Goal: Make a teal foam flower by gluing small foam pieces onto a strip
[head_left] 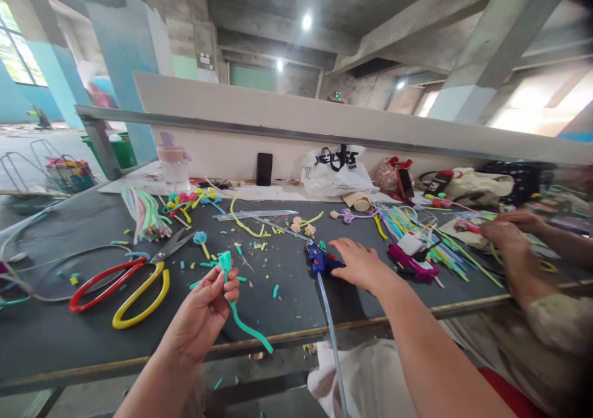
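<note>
My left hand [204,307] is closed around a teal pipe cleaner [250,330], pinched near its bunched, folded head. The tail of the stem hangs down toward the table's front edge. My right hand [364,263] reaches over the table with fingers apart, beside a blue glue gun [317,259]. Its fingertips are at the gun's handle; I cannot tell whether they touch it. A long clear glue stick [330,319] runs from the gun over the front edge. Left of my left hand lie large scissors [139,279] with red and yellow handles, blades apart.
Teal and yellow scraps litter the dark table [282,325]. Pipe cleaner bundles [146,214] lie left and right. A magenta glue gun [412,263] rests at right, near a co-worker's hands [507,236]. Behind stand a bottle [172,168], a phone [264,169] and a white bag [338,171].
</note>
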`<control>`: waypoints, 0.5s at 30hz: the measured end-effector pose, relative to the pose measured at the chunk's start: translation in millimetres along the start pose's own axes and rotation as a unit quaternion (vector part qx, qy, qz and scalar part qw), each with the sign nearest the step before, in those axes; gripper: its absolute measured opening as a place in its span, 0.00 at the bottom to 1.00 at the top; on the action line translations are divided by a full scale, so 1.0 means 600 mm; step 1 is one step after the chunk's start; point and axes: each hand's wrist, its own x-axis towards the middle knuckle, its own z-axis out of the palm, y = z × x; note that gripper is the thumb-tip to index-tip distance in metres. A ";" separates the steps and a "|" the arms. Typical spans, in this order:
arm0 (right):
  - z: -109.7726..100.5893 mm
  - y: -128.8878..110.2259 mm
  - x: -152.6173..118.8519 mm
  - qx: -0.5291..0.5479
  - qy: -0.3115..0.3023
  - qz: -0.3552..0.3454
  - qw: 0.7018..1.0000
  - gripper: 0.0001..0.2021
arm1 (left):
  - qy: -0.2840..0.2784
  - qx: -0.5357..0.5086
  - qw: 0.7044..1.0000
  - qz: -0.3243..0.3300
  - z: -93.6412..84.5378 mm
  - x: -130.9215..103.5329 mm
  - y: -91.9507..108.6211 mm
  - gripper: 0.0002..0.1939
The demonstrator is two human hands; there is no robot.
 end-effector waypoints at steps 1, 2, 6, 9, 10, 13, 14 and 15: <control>-0.005 -0.015 -0.003 -0.003 0.020 0.001 1.000 0.24 | 0.004 0.001 1.000 0.000 0.000 0.000 0.000 0.08; -0.007 -0.035 -0.005 -0.001 0.046 -0.006 0.999 0.20 | 0.009 0.002 1.000 0.001 0.000 0.000 -0.001 0.09; 0.012 -0.135 -0.006 0.101 0.046 -0.196 0.974 0.07 | 0.020 0.011 1.000 0.001 0.000 0.001 -0.003 0.09; 0.043 -0.197 0.001 0.096 0.026 -0.238 0.966 0.05 | 0.022 0.020 1.000 0.002 -0.001 0.000 -0.004 0.08; 0.052 -0.212 0.003 0.096 0.023 -0.247 0.964 0.04 | 0.025 0.023 0.999 0.004 -0.001 -0.001 -0.004 0.08; 0.072 -0.243 0.011 0.091 0.018 -0.265 0.960 0.04 | 0.027 0.035 0.999 0.002 -0.002 -0.002 -0.004 0.09; 0.077 -0.249 0.013 0.088 0.016 -0.268 0.959 0.05 | 0.024 0.040 0.999 0.001 -0.001 -0.002 -0.004 0.09; 0.082 -0.254 0.014 0.086 0.012 -0.270 0.959 0.04 | 0.019 0.044 0.999 -0.001 0.000 -0.002 -0.004 0.09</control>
